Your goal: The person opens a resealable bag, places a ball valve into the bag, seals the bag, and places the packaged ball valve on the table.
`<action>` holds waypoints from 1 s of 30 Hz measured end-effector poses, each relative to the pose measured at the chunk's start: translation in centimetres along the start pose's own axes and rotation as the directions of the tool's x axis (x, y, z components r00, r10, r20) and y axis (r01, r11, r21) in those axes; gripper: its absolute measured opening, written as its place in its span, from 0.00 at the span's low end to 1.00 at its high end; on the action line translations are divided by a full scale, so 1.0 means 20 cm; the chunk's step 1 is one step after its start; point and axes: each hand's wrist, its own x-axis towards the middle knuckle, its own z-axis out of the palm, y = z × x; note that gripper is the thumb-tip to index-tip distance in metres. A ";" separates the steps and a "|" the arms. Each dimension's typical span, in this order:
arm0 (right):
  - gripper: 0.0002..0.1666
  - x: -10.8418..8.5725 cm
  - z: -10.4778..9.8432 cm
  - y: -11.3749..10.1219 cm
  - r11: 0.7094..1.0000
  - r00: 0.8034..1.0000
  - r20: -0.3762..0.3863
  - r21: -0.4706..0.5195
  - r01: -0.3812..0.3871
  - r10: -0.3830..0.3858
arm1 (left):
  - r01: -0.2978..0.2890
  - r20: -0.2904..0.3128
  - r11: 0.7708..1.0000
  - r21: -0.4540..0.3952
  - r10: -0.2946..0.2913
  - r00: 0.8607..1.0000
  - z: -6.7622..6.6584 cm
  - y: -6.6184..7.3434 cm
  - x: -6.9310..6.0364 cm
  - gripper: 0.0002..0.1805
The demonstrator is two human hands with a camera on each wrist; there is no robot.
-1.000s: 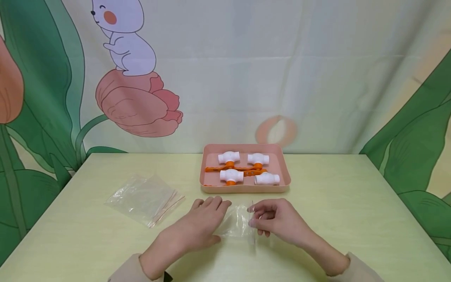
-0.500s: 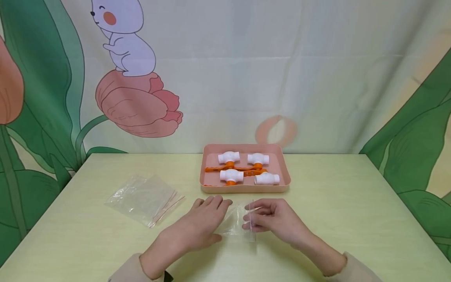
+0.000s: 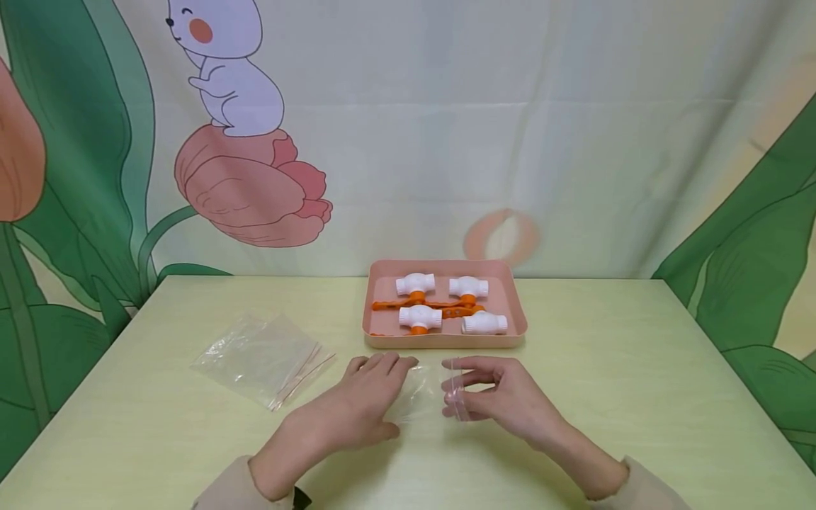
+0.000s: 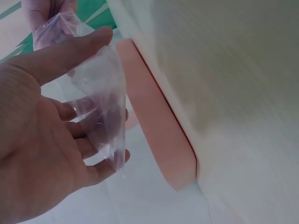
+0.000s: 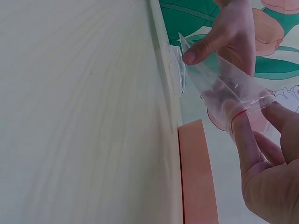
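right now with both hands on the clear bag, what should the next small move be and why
I'd probably ease the clear bag wide open with the right hand, whose fingers sit at its red-lined edge, while the left hand holds the opposite end.

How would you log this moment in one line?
left hand: holds clear bag | right hand: holds its other end | pink tray: four white fittings | flat bags: on table

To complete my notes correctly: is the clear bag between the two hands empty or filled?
It looks empty: in both wrist views, the bag's see-through film shows fingers, but no packed item.
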 end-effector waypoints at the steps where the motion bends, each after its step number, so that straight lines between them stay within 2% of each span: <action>1: 0.30 0.00 0.00 0.00 1.000 1.000 -0.006 -0.010 0.001 -0.001 | 0.010 0.008 1.000 -0.004 -0.010 1.000 0.00 -0.01 0.00 0.46; 11: 0.30 0.00 -0.01 0.00 0.999 1.000 -0.027 -0.031 -0.009 0.009 | 0.100 0.093 0.995 0.008 -0.100 0.991 -0.01 -0.04 0.00 0.55; 14: 0.30 0.00 -0.01 0.00 0.999 1.000 -0.024 -0.032 -0.008 0.007 | 0.118 0.102 0.993 -0.012 -0.116 0.988 -0.01 -0.04 -0.01 0.59; 17: 0.30 0.00 -0.01 0.00 0.999 1.000 -0.021 -0.035 0.002 -0.002 | 0.123 0.086 0.992 -0.035 -0.120 0.989 -0.02 -0.04 -0.01 0.63; 20: 0.31 0.00 -0.02 0.00 0.999 1.000 -0.022 -0.038 0.009 -0.010 | 0.099 0.045 0.994 -0.045 -0.097 0.994 -0.03 -0.04 0.00 0.64; 24: 0.32 0.00 -0.03 0.00 0.999 0.999 -0.024 -0.029 0.022 -0.022 | 0.015 -0.021 0.999 -0.042 -0.016 1.000 -0.03 -0.04 0.00 0.61; 27: 0.32 0.00 -0.03 0.00 0.999 0.999 -0.028 -0.019 0.032 -0.032 | -0.050 -0.076 0.998 -0.029 0.047 0.996 -0.03 -0.03 0.01 0.57; 30: 0.32 0.00 -0.02 0.00 0.999 0.999 -0.040 -0.012 0.035 -0.035 | -0.079 -0.114 0.997 0.006 0.079 0.990 -0.02 -0.02 0.02 0.52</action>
